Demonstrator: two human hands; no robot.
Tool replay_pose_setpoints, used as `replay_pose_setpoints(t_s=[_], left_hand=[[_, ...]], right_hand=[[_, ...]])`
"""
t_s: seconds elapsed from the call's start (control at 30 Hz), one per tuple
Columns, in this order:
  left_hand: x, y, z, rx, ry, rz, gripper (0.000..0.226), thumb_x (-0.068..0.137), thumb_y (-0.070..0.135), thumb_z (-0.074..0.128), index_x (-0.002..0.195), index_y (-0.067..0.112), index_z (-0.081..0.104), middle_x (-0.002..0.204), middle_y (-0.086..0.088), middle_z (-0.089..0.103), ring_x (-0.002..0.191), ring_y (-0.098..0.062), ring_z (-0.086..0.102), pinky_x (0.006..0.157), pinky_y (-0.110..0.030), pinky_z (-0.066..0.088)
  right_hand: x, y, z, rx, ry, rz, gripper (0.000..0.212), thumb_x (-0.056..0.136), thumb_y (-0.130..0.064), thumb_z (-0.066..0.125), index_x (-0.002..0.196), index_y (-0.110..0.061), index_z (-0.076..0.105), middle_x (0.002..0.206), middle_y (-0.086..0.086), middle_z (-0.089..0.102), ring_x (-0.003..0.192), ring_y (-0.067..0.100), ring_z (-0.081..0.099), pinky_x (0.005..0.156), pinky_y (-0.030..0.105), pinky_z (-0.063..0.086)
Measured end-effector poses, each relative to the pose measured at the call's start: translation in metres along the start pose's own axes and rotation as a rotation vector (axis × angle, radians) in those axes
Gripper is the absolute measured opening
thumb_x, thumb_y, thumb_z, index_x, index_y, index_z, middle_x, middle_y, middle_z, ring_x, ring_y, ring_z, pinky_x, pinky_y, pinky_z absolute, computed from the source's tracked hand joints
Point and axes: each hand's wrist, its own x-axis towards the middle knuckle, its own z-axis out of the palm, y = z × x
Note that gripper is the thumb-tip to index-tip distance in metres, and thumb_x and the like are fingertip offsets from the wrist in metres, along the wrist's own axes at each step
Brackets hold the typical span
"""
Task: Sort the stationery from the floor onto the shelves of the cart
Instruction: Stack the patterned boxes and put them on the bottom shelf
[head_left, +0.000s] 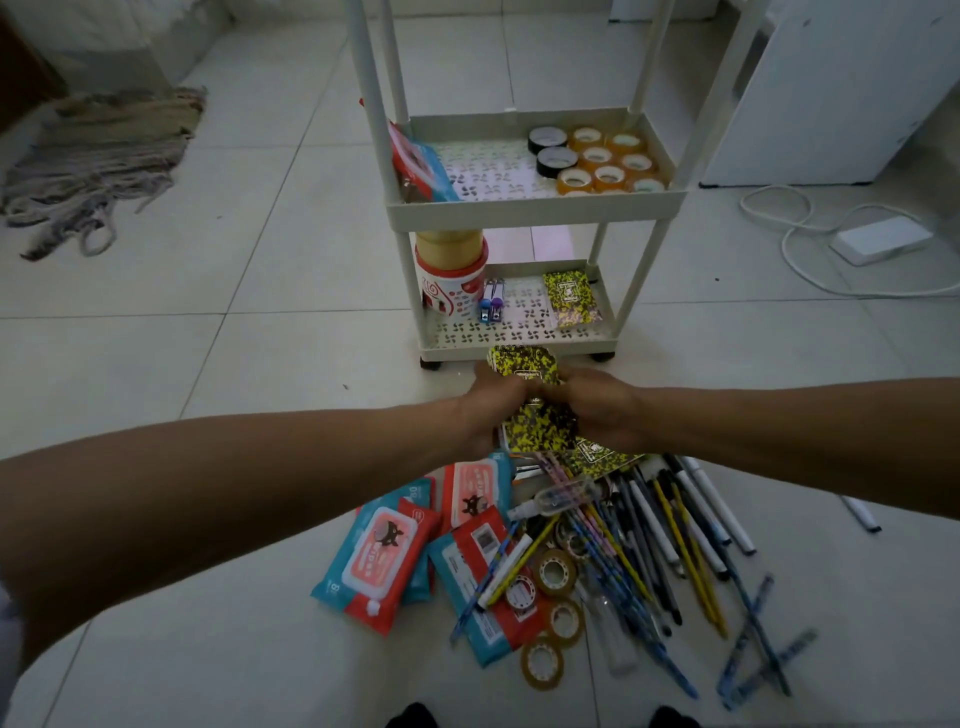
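Sensibly, start from the cart (535, 208): its bottom shelf (519, 332) already carries one yellow-black notebook (571, 299), so these belong there. Both hands, left hand (491, 408) and right hand (602, 415), curl around a stack of notebooks (540, 426) just above the floor pile (571, 545). Squaring the edges first should help before sliding them in flat.

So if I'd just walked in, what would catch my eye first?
Probably the two hands meeting mid-frame, the left hand and right hand both gripping yellow-and-black notebooks just in front of the cart. Next, the bright heap on the floor below them: red-and-blue wipe packs on the left, a fan of pens on the right. Then the tape rolls packed on the cart's upper visible shelf.
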Motion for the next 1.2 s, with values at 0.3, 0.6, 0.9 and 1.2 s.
replay_pose_setpoints(t_s=[0.3, 0.6, 0.9, 1.2], left_hand=[[0.012, -0.006, -0.056, 0.432, 0.158, 0.022, 0.079, 0.089, 0.023, 0.071, 0.149, 0.018, 0.021, 0.127, -0.010, 0.056, 0.109, -0.025, 0.062, 0.083, -0.040, 0.059], [0.019, -0.030, -0.051, 0.499, 0.165, -0.076, 0.083, 0.091, 0.021, 0.070, 0.150, 0.008, 0.013, 0.133, -0.017, 0.049, 0.107, -0.029, 0.061, 0.074, -0.038, 0.059], [0.023, -0.024, -0.049, 0.509, 0.163, -0.118, 0.087, 0.086, 0.023, 0.074, 0.149, 0.011, 0.016, 0.137, -0.016, 0.050, 0.117, -0.032, 0.059, 0.088, -0.050, 0.059], [0.010, -0.012, -0.037, 0.474, 0.144, -0.147, 0.081, 0.090, 0.021, 0.069, 0.150, 0.011, 0.015, 0.127, -0.015, 0.053, 0.104, -0.028, 0.063, 0.084, -0.049, 0.060]], right_hand=[[0.015, 0.018, -0.095, -1.220, 0.095, 0.145, 0.068, 0.096, -0.026, 0.059, 0.154, -0.012, 0.027, 0.151, 0.012, 0.043, 0.136, 0.027, 0.043, 0.107, 0.030, 0.035], [0.040, 0.045, -0.111, -1.218, 0.202, 0.394, 0.089, 0.076, -0.058, 0.076, 0.135, -0.001, 0.043, 0.139, 0.015, 0.048, 0.120, 0.027, 0.052, 0.090, 0.032, 0.045], [0.046, 0.057, -0.109, -1.601, -0.084, -0.158, 0.122, 0.056, -0.076, 0.071, 0.151, -0.012, 0.030, 0.143, 0.013, 0.044, 0.130, 0.031, 0.043, 0.106, 0.037, 0.035], [0.037, 0.058, -0.112, -1.640, -0.063, -0.201, 0.068, 0.086, -0.051, 0.069, 0.140, -0.015, 0.049, 0.118, 0.016, 0.055, 0.111, 0.031, 0.049, 0.087, 0.033, 0.036]])
